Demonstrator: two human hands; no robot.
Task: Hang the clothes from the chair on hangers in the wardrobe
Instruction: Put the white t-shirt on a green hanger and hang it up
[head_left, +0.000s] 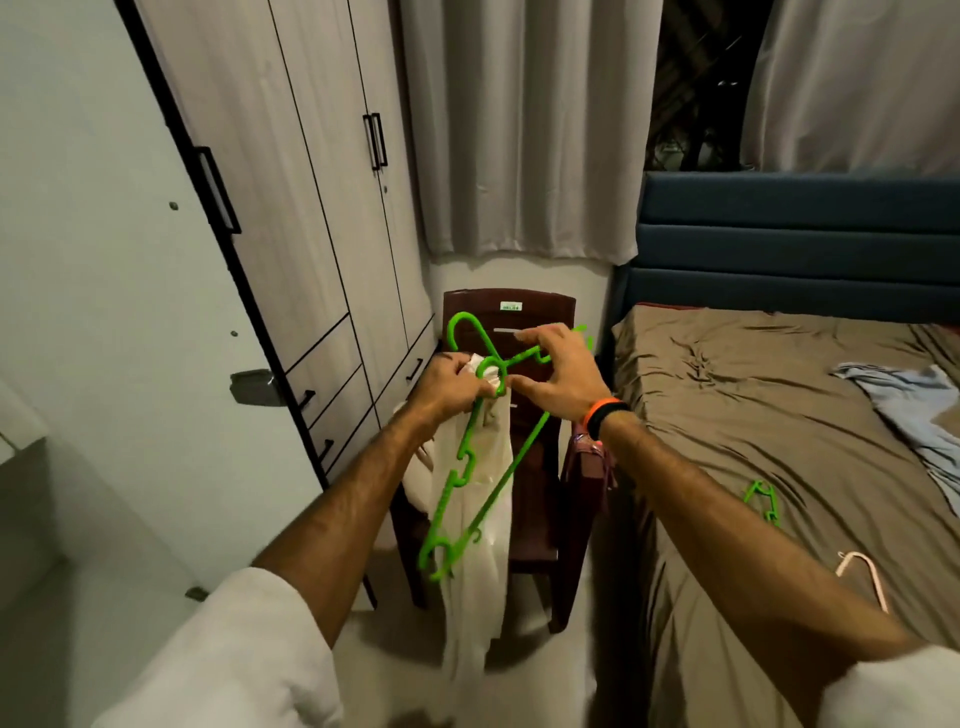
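Green hanger held over chair, long axis 1-to-7 o'clock. Neck and cream garment gripped by left hand; upper arm pinched by right hand. Wardrobe at 10 o'clock, doors closed.

We are in a bedroom at home. We see a bed with a brown sheet, a tall wardrobe with closed doors, long curtains and a dark chair in the corner.

head: worn on head | faces forward-down | close over both forearms | wide-angle, single view
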